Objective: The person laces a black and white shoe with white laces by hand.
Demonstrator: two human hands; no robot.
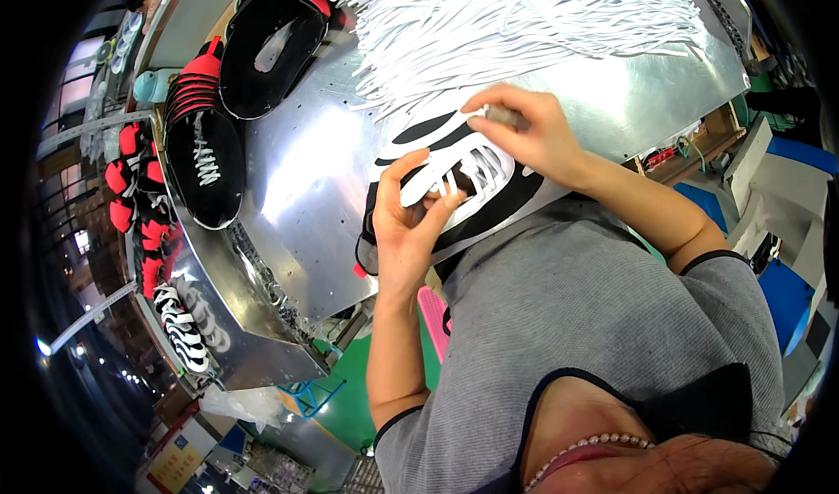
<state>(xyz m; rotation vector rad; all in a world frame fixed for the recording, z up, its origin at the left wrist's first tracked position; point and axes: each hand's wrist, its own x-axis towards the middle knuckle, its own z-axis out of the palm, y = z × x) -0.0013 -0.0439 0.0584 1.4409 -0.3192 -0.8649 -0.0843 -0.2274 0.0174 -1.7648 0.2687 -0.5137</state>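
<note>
Two bare hands, as I view them remotely from the head camera, meet over one black and white shoe point(500, 221) at the near edge of a metal tabletop point(319, 153), in front of the wearer's grey top point(559, 293). On the left hand point(406, 210), I see thumb and index finger parted by a modest gap, bent about the white upper beside the shoe's opening; the shoe is gripped here, with fingertips partly visible inside the opening. On the right hand point(544, 136), I observe thumb and index finger nearly together above the forward part of the shoe, the remaining fingers curled and blurred; I cannot tell whether anything is pinched between them. White laces point(496, 169) cross the shoe between the two hands, and a small red tab point(360, 271) marks its lower left end. Beyond the shoe I note a broad heap of loose white laces point(524, 22) across the far part of the tabletop. To the left stand two black oval pieces with red parts, the nearer point(205, 184) bearing a white zigzag; farther left lies a row of red and black items point(144, 201). Below, I distinguish a green floor point(354, 398), a blue stool frame point(310, 398) and a pink object point(433, 319).
</note>
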